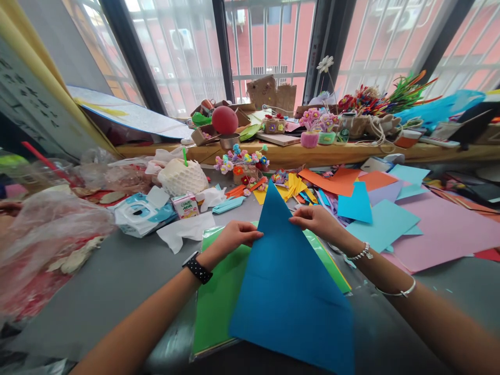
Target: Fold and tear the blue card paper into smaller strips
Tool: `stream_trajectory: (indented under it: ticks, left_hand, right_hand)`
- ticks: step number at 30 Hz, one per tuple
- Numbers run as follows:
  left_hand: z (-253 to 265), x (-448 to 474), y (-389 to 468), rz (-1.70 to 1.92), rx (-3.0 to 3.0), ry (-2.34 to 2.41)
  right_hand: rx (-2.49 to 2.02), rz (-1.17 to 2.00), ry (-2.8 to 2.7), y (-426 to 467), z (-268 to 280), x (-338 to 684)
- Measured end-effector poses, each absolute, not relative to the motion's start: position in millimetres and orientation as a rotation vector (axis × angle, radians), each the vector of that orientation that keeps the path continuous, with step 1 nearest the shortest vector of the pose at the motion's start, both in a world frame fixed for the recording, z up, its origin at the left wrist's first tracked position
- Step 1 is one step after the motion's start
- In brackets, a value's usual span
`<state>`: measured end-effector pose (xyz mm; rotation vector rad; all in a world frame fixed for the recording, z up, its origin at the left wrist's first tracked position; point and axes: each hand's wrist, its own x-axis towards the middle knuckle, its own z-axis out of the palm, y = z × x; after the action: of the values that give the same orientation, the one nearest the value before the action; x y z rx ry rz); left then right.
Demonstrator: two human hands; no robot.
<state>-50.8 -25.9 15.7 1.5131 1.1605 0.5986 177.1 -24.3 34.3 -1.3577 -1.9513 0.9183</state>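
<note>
A large sheet of blue paper [289,297] is held up in front of me, its pointed top facing the window. My left hand [244,234] pinches the sheet's left edge, a little below the tip. On the opposite edge my right hand [308,217] grips it between thumb and fingers, slightly higher. Faint creases cross the lower part of the sheet. Beneath it lies a green pack of paper [216,302] in a clear sleeve, partly covered by the blue sheet.
Light blue cards [385,224] and a large pink sheet [449,229] lie at the right. Left of the green pack are a wet-wipes pack [142,213], a small carton [185,205] and crumpled plastic [58,224]. Craft flowers [240,161] and yellow paper strips [292,187] sit farther back.
</note>
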Motion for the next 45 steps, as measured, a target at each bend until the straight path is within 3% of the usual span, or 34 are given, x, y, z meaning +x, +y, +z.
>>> stream_trajectory:
  ticks: [8,13,16,20,24,31,45]
  left_hand:
    - [25,-52,-32,0.667,1.659,1.286]
    - [41,-53,-41,0.78,2.405,1.558]
    - [53,-41,-42,0.904,2.806,1.364]
    - [62,-20,-33,0.47,3.146,1.013]
    - [65,-15,-26,0.12,2.994,1.075]
    - [64,-32,-26,0.175,2.69,1.056]
    - [39,-99,-12,0.254,2.223,1.204]
  right_hand:
    - [-1.417,0.871,-2.018,-28,32,179]
    - [-1.436,0.744,-2.166,-24,33,180]
    - [-1.387,0.748,-2.284,-24,33,174]
    - [-1.254,0.669,-2.458,-25,33,163]
    - [-1.209,0.592,-2.55,-24,36,158]
    - [-1.175,0.788,-2.537,-29,42,169]
    - [-1.449,0.87,-2.433,-23,34,239]
